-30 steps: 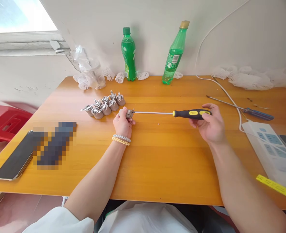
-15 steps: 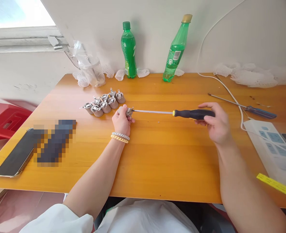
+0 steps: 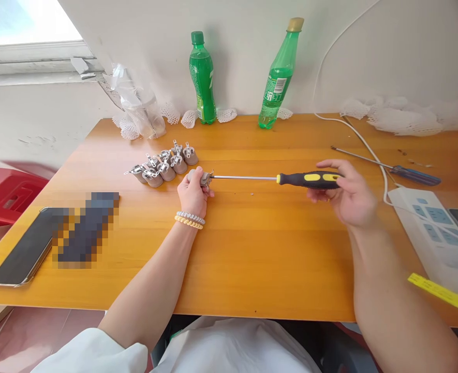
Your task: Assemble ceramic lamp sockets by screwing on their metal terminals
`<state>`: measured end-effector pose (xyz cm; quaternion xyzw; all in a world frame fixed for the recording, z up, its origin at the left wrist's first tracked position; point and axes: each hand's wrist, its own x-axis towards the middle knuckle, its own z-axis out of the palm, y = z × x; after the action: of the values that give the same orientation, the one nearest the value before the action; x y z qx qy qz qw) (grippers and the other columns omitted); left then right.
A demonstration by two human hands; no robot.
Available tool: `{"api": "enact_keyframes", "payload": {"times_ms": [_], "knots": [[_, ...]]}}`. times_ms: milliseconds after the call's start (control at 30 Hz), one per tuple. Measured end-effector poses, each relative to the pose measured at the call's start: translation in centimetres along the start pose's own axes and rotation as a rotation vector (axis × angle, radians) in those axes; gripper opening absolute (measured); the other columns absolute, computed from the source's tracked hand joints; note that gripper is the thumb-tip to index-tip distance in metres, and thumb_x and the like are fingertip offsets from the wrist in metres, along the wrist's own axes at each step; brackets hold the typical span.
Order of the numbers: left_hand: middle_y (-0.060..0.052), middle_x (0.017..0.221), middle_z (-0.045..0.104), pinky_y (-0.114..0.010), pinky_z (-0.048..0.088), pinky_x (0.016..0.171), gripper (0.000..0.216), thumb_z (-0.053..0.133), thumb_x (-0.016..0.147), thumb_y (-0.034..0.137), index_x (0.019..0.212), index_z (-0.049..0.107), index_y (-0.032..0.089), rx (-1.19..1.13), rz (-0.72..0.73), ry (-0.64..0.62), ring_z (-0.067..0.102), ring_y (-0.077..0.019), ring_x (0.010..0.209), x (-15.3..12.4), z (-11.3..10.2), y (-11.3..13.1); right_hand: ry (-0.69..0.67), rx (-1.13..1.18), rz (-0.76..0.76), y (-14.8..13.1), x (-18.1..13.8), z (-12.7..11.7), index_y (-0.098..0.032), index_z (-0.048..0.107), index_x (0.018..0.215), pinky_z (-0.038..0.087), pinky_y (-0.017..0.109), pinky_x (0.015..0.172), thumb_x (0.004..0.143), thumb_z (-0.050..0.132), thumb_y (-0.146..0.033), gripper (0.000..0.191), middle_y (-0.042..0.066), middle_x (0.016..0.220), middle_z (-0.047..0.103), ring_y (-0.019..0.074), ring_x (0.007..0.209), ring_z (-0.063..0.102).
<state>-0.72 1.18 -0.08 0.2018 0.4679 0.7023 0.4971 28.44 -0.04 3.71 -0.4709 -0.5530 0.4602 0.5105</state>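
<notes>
My left hand (image 3: 192, 192) is closed round a small grey socket part (image 3: 201, 178) with metal tabs, resting on the orange table (image 3: 252, 248). My right hand (image 3: 349, 194) grips the black and yellow handle of a long screwdriver (image 3: 310, 179). The shaft lies level and its tip meets the part in my left hand. A cluster of several similar grey parts (image 3: 162, 165) sits just left of my left hand.
Two green bottles (image 3: 201, 77) (image 3: 277, 77) stand by the wall. A second screwdriver (image 3: 399, 169) and a white cable (image 3: 368, 147) lie at the right, with a white power strip (image 3: 430, 223). A phone (image 3: 23, 254) lies at the left front. A plastic bag (image 3: 139, 109) and foam nets sit at the back.
The screwdriver handle has turned in my right fingers, its yellow patches hidden half a second ago and showing again now. My left hand stays on the part.
</notes>
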Motion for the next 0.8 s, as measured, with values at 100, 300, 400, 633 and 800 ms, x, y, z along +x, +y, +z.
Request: {"api": "enact_keyframes", "payload": {"times_ms": [100,300,400,633,800], "knots": [[0.003,0.056,0.051,-0.020,0.036,0.035,0.033,0.071,0.070,0.034,0.062,0.044,0.018,0.005,-0.006,-0.004,0.040,-0.0056,0.038,0.02,-0.04,0.08,0.027,-0.016,0.032,-0.07,-0.05,0.11,-0.027,0.052,0.101,0.039,0.026,0.039,0.076,0.063,-0.037,0.029,-0.003,0.053,0.061,0.0161,0.041,0.055],[0.004,0.056,0.049,-0.019,0.036,0.036,0.034,0.072,0.069,0.033,0.061,0.042,0.018,0.001,0.011,-0.017,0.043,-0.0058,0.040,-0.12,-0.07,0.20,0.183,-0.257,-0.058,0.63,0.03,0.09,-0.023,0.059,0.070,0.032,0.026,0.031,0.082,0.054,-0.056,0.035,-0.002,0.044,0.049,0.0132,0.032,0.045],[0.004,0.057,0.048,-0.019,0.036,0.036,0.034,0.071,0.071,0.031,0.060,0.041,0.018,-0.009,0.007,-0.014,0.042,-0.0054,0.039,-0.08,-0.08,0.20,0.073,-0.204,-0.052,0.41,-0.02,-0.08,-0.021,0.061,0.068,0.035,0.028,0.037,0.084,0.047,-0.057,0.042,0.003,0.049,0.056,0.0156,0.040,0.052],[0.004,0.058,0.050,-0.018,0.036,0.036,0.030,0.071,0.070,0.032,0.063,0.045,0.017,-0.013,0.012,-0.001,0.045,-0.0062,0.042,0.32,-0.34,0.27,-0.004,-0.106,0.064,-0.27,-0.39,0.32,-0.026,0.049,0.098,0.039,0.025,0.041,0.079,0.062,-0.047,0.031,-0.002,0.053,0.062,0.0154,0.042,0.055],[0.004,0.058,0.050,-0.017,0.037,0.037,0.031,0.072,0.068,0.032,0.064,0.045,0.018,-0.006,0.013,-0.006,0.047,-0.0064,0.045,0.27,-0.32,0.37,0.091,-0.375,-0.029,0.58,-0.08,0.08,-0.019,0.056,0.065,0.033,0.026,0.036,0.087,0.039,-0.063,0.053,0.001,0.039,0.049,0.0125,0.035,0.045]]}}
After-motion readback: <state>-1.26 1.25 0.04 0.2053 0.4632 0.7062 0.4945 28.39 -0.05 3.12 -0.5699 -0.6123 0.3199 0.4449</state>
